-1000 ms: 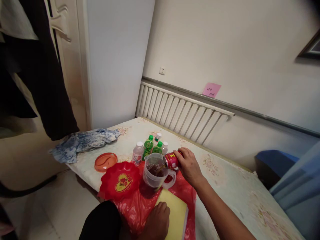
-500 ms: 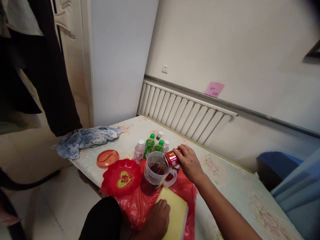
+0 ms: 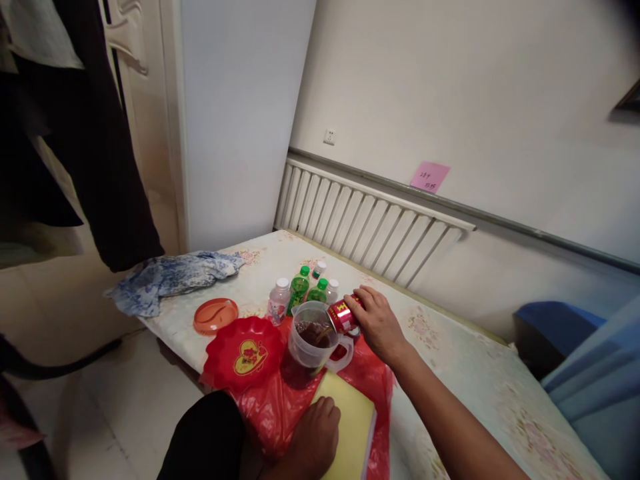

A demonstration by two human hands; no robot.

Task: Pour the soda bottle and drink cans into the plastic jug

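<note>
My right hand [image 3: 374, 320] grips a red drink can [image 3: 343, 316] with gold lettering, tilted to the left over a clear plastic jug [image 3: 311, 353]. Brown liquid runs from the can's mouth into the jug, where dark foamy drink shows. On a yellow notebook [image 3: 353, 420] in front of the jug rests my left hand [image 3: 317, 430], its fingers curled in and nothing visible in them. Left of the jug lies a red scalloped plate [image 3: 220, 363] with a yellow heart design. A red plastic sheet [image 3: 265, 417] is spread beneath these things.
Behind the jug stand several bottles, among them a green-capped bottle [image 3: 299, 290] and a white-capped bottle [image 3: 278, 303]. An orange round dish [image 3: 203, 320] and a blue-patterned cloth [image 3: 185, 280] lie left on the flowered tabletop [image 3: 450, 380]. A radiator [image 3: 360, 213] lines the wall.
Brown liquid keeps running from the tilted can into the jug. Both hands stay almost in place, the right one and the can shifting very slightly.
</note>
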